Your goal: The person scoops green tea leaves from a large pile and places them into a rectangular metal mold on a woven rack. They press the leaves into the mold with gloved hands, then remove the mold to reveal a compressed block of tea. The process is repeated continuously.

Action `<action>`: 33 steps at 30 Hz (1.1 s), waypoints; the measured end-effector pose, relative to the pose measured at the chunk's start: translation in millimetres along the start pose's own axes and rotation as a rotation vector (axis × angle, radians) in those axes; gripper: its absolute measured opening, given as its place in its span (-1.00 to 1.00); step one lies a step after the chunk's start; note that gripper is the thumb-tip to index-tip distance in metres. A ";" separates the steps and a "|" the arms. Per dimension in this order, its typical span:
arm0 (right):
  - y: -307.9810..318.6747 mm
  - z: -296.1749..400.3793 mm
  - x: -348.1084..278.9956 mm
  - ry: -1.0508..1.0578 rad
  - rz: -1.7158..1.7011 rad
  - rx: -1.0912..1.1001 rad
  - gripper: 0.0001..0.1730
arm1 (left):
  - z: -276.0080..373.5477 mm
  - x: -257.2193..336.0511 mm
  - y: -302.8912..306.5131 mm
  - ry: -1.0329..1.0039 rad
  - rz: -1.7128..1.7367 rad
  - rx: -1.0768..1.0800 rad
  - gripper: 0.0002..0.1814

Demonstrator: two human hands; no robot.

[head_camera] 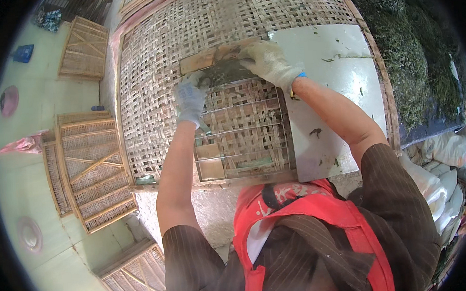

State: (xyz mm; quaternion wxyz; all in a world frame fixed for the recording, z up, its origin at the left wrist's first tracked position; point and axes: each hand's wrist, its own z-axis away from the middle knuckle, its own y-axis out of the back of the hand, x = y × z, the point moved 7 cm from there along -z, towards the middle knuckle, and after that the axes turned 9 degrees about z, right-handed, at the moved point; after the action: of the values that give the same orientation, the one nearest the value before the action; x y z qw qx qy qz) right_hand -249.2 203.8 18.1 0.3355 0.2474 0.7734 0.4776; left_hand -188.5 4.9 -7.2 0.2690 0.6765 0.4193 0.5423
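Note:
A woven bamboo tray point(154, 70) lies before me, with a rectangular wire-strung frame point(291, 142) on it. Both my hands wear pale gloves and are at the frame's far end. My left hand point(190, 96) is at the far left corner, beside a dark green leafy mass point(225, 72) spread across that end. My right hand point(270, 62) rests at the far right corner, its fingers curled at the dark mass; its fingertips are partly hidden. A flat wooden strip point(199, 61) lies just beyond the mass. Whether either hand grips anything is unclear.
A pale smooth board point(337, 100) with leaf scraps lies on the right of the tray. Piles of dark green leaves point(398, 57) stand farther right, above white plastic bags point(446, 150). Slatted bamboo racks point(96, 168), a blue container point(24, 53) and a pink basin point(9, 101) are on the left floor.

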 end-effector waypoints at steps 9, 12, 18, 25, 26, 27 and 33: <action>17.0 10.9 4.2 0.005 -0.010 -0.054 -0.68 | 7.5 26.5 17.4 0.041 0.199 0.108 -0.59; 11.0 13.3 -13.0 0.120 -0.147 -0.015 -0.65 | 8.2 47.1 -5.1 -0.043 -0.170 -0.179 -0.67; -12.0 26.8 -35.7 0.165 -0.047 -0.127 -0.62 | -12.4 2.4 18.3 0.121 -0.340 -0.320 -0.74; -10.5 21.8 -30.4 0.100 -0.131 -0.030 -0.62 | 3.0 68.5 12.3 -0.351 0.112 -0.045 -0.67; -22.4 20.0 -32.2 0.152 -0.076 -0.067 -0.62 | 1.6 56.6 0.8 -0.283 0.087 -0.104 -0.66; -29.0 20.6 -38.3 0.214 -0.023 -0.108 -0.62 | 4.5 37.8 -11.5 -0.207 0.060 -0.158 -0.66; 2.2 -0.2 -46.8 0.221 -0.115 -0.159 -0.61 | -0.2 11.2 -1.7 0.113 0.484 -0.139 -0.63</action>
State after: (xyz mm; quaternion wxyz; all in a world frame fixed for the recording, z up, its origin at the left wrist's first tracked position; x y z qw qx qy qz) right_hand -218.7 171.8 33.3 0.2939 0.1213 0.7782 0.5415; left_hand -188.5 15.3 -2.8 0.1533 0.7058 0.2212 0.6553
